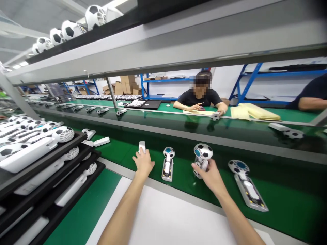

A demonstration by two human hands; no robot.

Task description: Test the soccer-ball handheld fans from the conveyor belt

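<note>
My left hand (143,163) is spread over the green surface, its fingertips at the near end of a white casing piece (142,146); whether it grips the piece is unclear. My right hand (209,173) has its thumb and fingers closed around a football-patterned device (203,153) with a white and black round head. Between my hands lies an opened device (167,166) with a blue disc in its head and its inside showing. Another opened device (249,187) rests right of my right hand.
Black trays (76,153) of football devices are stacked at the left. A white sheet (173,217) lies in front of me. Across the line sits a person (199,97) holding a device. A grey shelf beam (163,44) spans overhead.
</note>
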